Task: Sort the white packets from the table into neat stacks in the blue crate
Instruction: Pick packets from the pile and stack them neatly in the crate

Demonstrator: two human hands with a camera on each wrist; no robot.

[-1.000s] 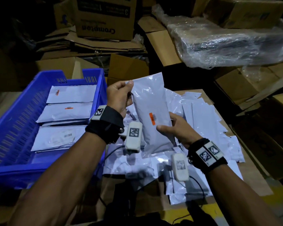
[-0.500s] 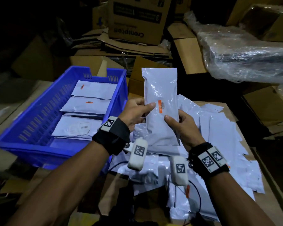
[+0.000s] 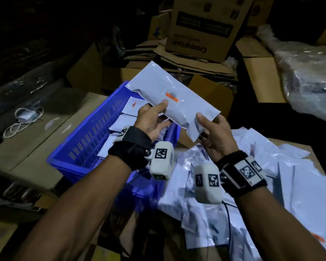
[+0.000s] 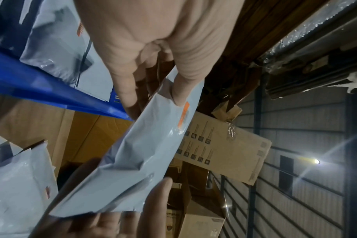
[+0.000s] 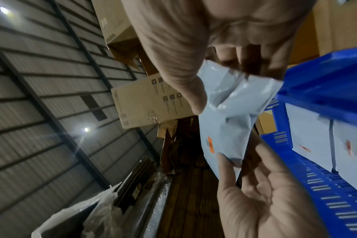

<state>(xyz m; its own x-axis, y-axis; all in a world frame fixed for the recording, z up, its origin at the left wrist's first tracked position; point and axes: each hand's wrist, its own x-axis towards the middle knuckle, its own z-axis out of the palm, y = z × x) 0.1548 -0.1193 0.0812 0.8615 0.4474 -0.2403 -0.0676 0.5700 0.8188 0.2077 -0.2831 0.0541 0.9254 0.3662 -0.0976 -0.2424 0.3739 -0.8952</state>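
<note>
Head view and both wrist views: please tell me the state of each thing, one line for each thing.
held packet: in the air above the crate's right side, tilted, orange sticker facing up.
left hand: pinches the packet's near long edge.
right hand: pinches the packet's crumpled right end.
blue crate: partly filled with flat rows of packets.
loose packets: unsorted heap on the table.
Crompton box: closed, print upside down.

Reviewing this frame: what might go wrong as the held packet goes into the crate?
The white packet is only pinched along its near edge by the left hand and right hand, so it may sag or slip. It hangs tilted over the blue crate, so it may land askew on the stacks.
</note>
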